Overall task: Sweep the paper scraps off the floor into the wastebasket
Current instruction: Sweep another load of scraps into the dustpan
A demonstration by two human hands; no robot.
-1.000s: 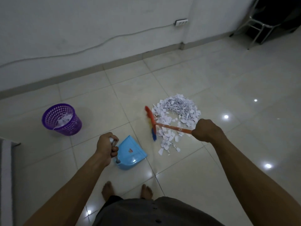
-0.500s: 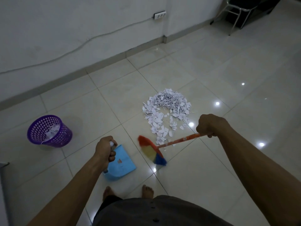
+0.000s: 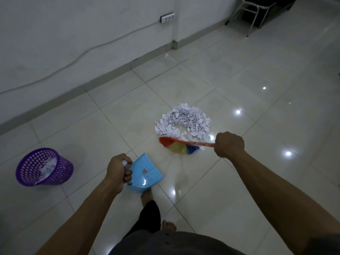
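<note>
Where the pale tiled floor (image 3: 257, 74) meets the white wall (image 3: 73, 24) beyond the paper scraps (image 3: 184, 118), the view is widest, and the legs of a metal chair (image 3: 246, 8) stand far behind and to the right of those scraps. The scraps lie in one ragged white heap on the floor. Well to the left of the heap and nearer the person stands the purple perforated wastebasket (image 3: 62, 172), with some white scraps inside. On the near left of the heap, apart from it, is the blue dustpan (image 3: 147, 173); whether it touches the floor cannot be told. The broom (image 3: 180, 147) has its red, yellow and blue bristles, blurred, against the near edge of the heap, its orange handle running to the right. The right hand (image 3: 229, 144), just right of the heap's near edge, is clenched round that handle. The left hand (image 3: 117, 170), farther to the heap's near left, grips the dustpan's handle. A power strip (image 3: 167, 17) sits on the wall behind the heap.
</note>
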